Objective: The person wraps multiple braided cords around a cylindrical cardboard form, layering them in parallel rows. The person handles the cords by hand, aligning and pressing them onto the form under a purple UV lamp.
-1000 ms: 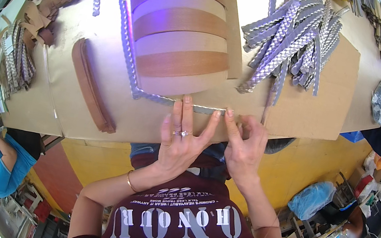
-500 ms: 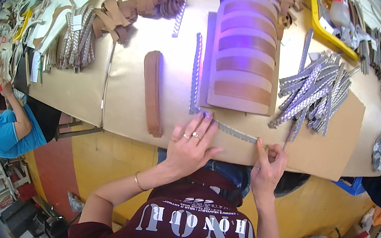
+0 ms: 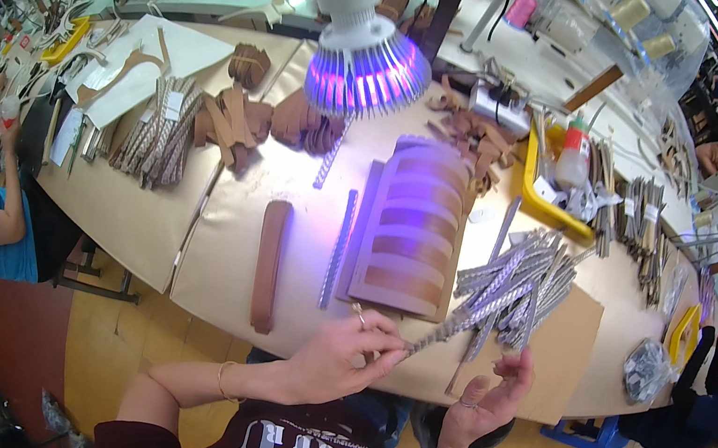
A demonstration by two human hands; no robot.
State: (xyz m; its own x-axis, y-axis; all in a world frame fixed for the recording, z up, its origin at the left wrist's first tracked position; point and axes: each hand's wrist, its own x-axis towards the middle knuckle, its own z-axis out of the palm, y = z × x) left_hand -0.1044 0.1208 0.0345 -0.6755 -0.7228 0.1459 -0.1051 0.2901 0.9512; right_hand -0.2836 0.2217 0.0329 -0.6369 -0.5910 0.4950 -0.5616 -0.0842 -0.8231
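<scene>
We see that the left hand [image 3: 348,347] pinches the near end of a braided strip [image 3: 444,331] between thumb and fingertips. The strip goes forward and to the right from this hand, up to the pile of braided strips [image 3: 520,284]; its far end we cannot tell from the others. The right hand [image 3: 485,407] is half spread, with its palm turned up a little, just on the near side of the pile, and we see no strip gripped in it.

To do this step well, we should, in our judgement, draw the strip along its own length, so that the braid does not twist and the neighbours do not come with it. The right hand could hold the pile back lightly.

About the room: the curved form [image 3: 410,256] stands close ahead of the left hand, so we should keep the strip from brushing its corner. A single braided strip [image 3: 339,249] and a brown bundle [image 3: 269,266] lie ahead and to the left of this hand, with bench [image 3: 307,249] surface between them. The front edge of the bench passes just behind the left hand and under the right one. The cardboard [image 3: 572,340] lies ahead and to the right of the right hand.
</scene>
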